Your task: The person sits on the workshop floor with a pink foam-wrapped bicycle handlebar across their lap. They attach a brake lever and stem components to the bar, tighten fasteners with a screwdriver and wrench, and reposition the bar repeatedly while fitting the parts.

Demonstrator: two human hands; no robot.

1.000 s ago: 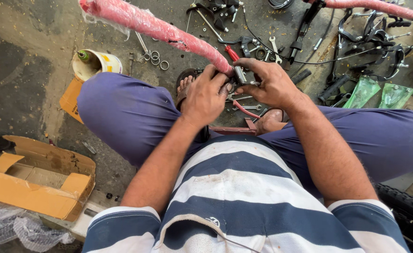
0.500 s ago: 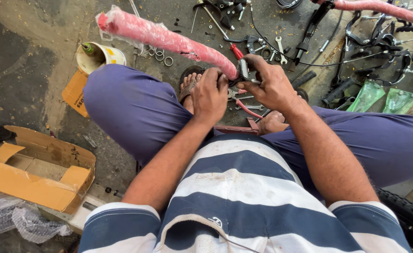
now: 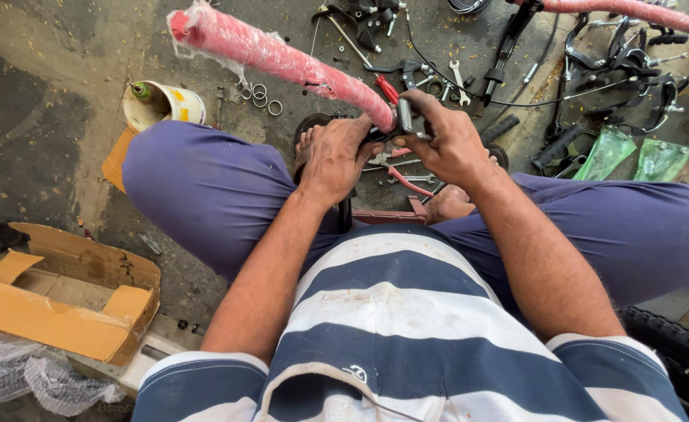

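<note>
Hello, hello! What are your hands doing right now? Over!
Left hand grips red wrapped bike tube end. Right hand pinches small metal part against it. Tools scattered beyond.

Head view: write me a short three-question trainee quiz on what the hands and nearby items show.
1. True or false: the red plastic-wrapped tube lies flat on the floor.
2. Which hand grips the tube's near end? A) left hand B) right hand
3. What lies on the floor at the far left of the picture?

Key: 1. False, it is held up, slanting across the left knee. 2. A; the right hand pinches a small metal part at that end. 3. An open cardboard box.
</note>
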